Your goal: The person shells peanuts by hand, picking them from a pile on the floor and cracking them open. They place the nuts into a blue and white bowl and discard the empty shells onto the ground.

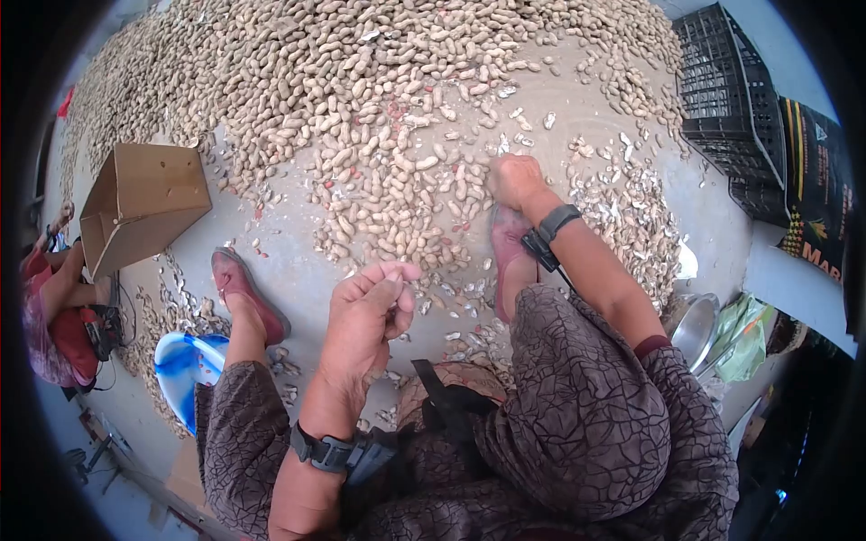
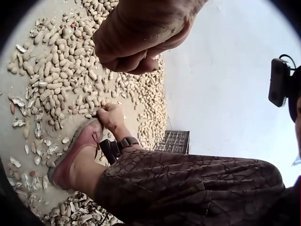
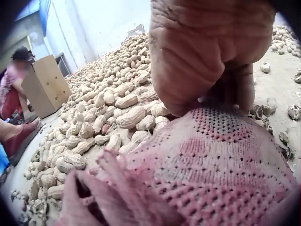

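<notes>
My left hand [image 1: 370, 311] hangs over the floor in front of my lap, fingers curled in and thumb against the index finger. In the left wrist view no object shows between its fingertips. My right hand [image 1: 519, 182] is down at the toe of my right pink shoe [image 1: 508, 230], its fingers curled downward and bent around a peanut that is mostly hidden. The right wrist view has this hand [image 3: 211, 52] just beyond the perforated shoe top [image 3: 211, 155]. Unshelled peanuts [image 1: 392, 212] lie right beside it, merging into a large heap [image 1: 298, 81].
Broken shells [image 1: 631, 221] are strewn right of my arm. A cardboard box [image 1: 162, 194] stands at left, near another person [image 1: 63, 307]. A blue-and-white basin [image 1: 176, 370] sits by my left leg. Black crates [image 1: 735, 86], a metal bowl [image 1: 693, 329] and a green bag [image 1: 741, 338] line the right.
</notes>
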Demonstrator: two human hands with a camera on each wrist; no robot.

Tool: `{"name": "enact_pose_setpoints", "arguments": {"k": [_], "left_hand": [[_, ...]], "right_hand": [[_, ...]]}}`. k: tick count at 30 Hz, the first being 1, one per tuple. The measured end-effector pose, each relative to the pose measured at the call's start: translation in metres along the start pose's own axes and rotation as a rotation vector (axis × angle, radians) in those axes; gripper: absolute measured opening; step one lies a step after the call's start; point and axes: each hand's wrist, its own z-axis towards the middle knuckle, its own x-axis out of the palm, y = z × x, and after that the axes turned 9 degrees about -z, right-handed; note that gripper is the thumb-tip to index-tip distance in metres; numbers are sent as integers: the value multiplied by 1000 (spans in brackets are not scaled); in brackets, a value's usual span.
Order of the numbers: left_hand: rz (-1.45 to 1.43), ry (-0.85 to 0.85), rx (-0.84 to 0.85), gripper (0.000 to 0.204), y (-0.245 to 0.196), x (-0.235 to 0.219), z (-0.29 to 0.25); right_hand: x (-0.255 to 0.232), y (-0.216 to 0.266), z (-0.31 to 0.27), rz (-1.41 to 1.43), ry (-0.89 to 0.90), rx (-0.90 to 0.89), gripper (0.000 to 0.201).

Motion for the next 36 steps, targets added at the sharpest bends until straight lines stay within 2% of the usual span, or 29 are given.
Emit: {"name": "enact_pose_setpoints", "arguments": {"k": [4,6,10,12,13,15,16,18,22,24,25,27,28,30,31,33,36], "left_hand": [[-23,7,17,17,1,4,2],[-15,26,21,17,1,6,3],[-7,30,37,17,2,14,-1],[-12,27,36,17,4,16,-2],[-18,25,32,17,4,17,-3],[-35,32,28,17,4,16,-4],[-55,38,23,17,5,16,-4],[-76,50,25,17,5,14,-2],[-95,39,28,17,4,14,1],[-90,35,25,17,4,14,2],[-88,32,22,17,4,14,2],[-80,26,21,18,4,14,2],[-72,23,24,18,5,14,2],[-61,20,19,18,8,12,2],[-48,16,18,18,9,11,2],[-42,1,16,18,12,13,1],[-25,6,24,18,14,13,1]], "right_hand": [[1,-8,-7,109,-49,19,15],[6,-13,-10,239,-107,108,14],[11,-16,-13,376,-187,144,17],[15,-29,-8,800,-2,285,20],[14,-36,-11,802,-4,285,20],[12,-50,-18,1715,186,314,16],[12,-52,-19,1717,185,315,16],[8,-52,-21,2218,175,64,14],[-2,-42,-21,2279,250,43,17],[2,-38,-16,2078,301,154,17],[2,-35,-13,2080,303,157,17],[0,-25,-5,926,202,164,20],[-8,-15,-6,926,204,166,20],[-20,4,-11,250,120,128,16],[-21,9,-8,250,122,128,16],[-23,14,0,11,288,47,20],[-28,16,5,-30,341,4,22]]}}
